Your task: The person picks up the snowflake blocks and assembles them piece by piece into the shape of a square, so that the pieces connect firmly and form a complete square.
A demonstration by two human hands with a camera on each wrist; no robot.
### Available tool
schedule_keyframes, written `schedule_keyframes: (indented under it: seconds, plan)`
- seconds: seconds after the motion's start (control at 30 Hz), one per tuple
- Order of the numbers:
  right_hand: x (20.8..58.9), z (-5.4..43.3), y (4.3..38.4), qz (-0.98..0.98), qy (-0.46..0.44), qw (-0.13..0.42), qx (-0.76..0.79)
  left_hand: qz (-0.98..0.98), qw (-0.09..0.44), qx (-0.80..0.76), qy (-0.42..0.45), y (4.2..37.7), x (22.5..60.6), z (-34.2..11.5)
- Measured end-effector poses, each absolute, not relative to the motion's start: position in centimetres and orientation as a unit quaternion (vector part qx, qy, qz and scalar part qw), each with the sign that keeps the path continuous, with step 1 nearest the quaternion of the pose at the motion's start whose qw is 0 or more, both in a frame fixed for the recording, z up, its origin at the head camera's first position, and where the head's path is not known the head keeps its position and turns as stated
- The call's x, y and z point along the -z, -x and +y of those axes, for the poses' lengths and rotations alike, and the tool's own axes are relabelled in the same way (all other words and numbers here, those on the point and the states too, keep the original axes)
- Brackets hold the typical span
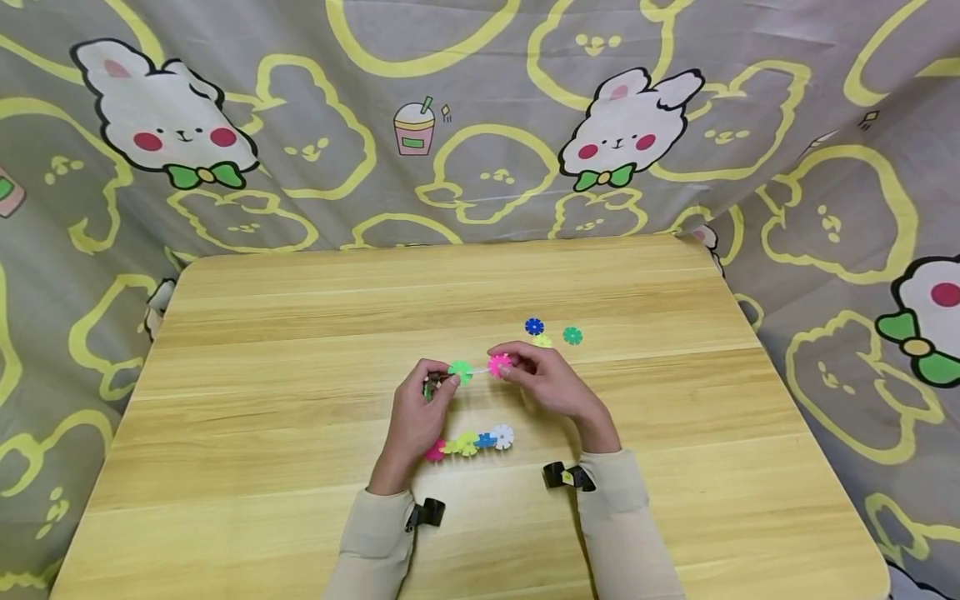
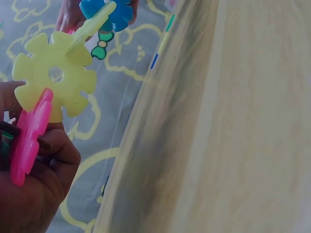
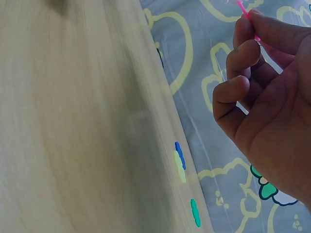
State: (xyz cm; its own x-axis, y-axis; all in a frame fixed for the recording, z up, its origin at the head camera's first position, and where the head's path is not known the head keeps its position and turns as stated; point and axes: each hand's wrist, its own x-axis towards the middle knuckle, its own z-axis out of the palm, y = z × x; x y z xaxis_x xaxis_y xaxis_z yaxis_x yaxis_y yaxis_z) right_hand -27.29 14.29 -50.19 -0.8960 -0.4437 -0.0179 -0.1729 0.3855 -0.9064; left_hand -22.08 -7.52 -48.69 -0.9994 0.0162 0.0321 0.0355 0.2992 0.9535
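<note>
My left hand (image 1: 418,410) pinches a bright green notched plastic disc (image 1: 461,372). Between thumb and fingertips, my right hand (image 1: 551,382) holds a pink notched disc (image 1: 500,364), seen edge-on in the right wrist view. A thin whitish disc (image 1: 481,371) shows edge-on between green and pink. Darker discs (image 1: 431,387) show at the left hand's fingers. Nearer the body is a string of slotted discs: pink (image 2: 30,141), yellow (image 2: 36,68), another yellow, blue (image 1: 486,440) and white (image 1: 503,437). The left hand hides whether this string joins the discs at its fingers.
Beyond the right hand, loose dark blue (image 1: 534,327), pale yellow (image 1: 543,341) and teal green (image 1: 573,336) discs lie on the wooden table (image 1: 285,350). A grey patterned curtain (image 1: 315,125) hangs behind and beside it. Black wrist mounts (image 1: 429,512) sit on both sleeves.
</note>
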Motion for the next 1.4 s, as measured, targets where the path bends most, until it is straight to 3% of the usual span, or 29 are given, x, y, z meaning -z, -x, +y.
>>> schedule_keyframes:
  seconds: [0.8,1.4]
  plan:
    - [50.1,14.1,27.2,0.812,0.182,0.142,0.536,-0.804,0.015,0.594,0.02,22.2,48.9,-7.4]
    - [50.1,12.1,26.7,0.816,0.131,0.103,0.553,-0.803,0.022,0.595,-0.001,22.3,49.0,-7.5]
